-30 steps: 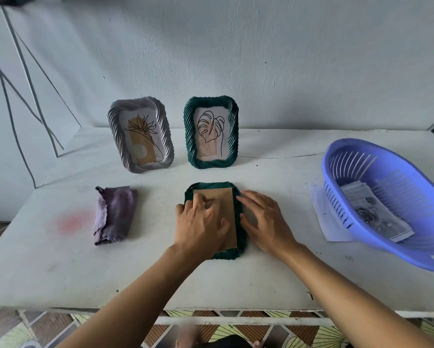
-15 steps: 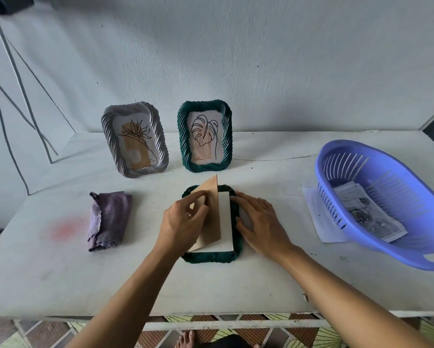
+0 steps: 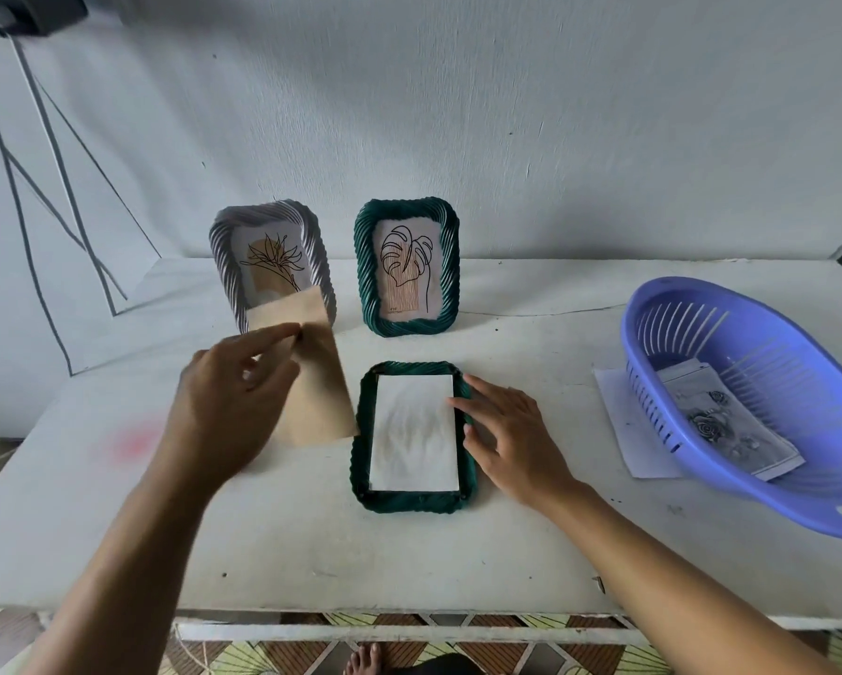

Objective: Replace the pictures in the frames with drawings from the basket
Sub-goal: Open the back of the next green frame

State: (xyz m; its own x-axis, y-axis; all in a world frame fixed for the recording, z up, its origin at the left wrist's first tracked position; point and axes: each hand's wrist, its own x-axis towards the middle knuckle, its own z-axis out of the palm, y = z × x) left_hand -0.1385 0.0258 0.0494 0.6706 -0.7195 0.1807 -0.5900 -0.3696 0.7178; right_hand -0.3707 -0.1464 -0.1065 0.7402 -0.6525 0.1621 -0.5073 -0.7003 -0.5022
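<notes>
A dark green frame (image 3: pixel 411 501) lies face down on the white table (image 3: pixel 409 557), with the white back of its picture (image 3: pixel 413 433) exposed. My left hand (image 3: pixel 224 406) pinches the tan backing board (image 3: pixel 319 382) and holds it lifted to the left of that frame. My right hand (image 3: pixel 506 440) rests with straight fingers on the frame's right edge. Behind stand a grey frame (image 3: pixel 229 270) with a flower print and a second green frame (image 3: pixel 407 267) with a leaf print. A purple basket (image 3: pixel 701 328) at the right holds a grey rose drawing (image 3: pixel 726 426).
A white sheet of paper (image 3: pixel 623 426) lies partly under the basket's left side. A red stain (image 3: pixel 134 443) marks the table at the left. Cables (image 3: pixel 34 187) run down the wall at the left. The table's front edge is close to me.
My left hand has lifted the tan backing board off the lying frame and carried it left, uncovering the white back of the picture. The purple cloth is now hidden behind my left arm.
</notes>
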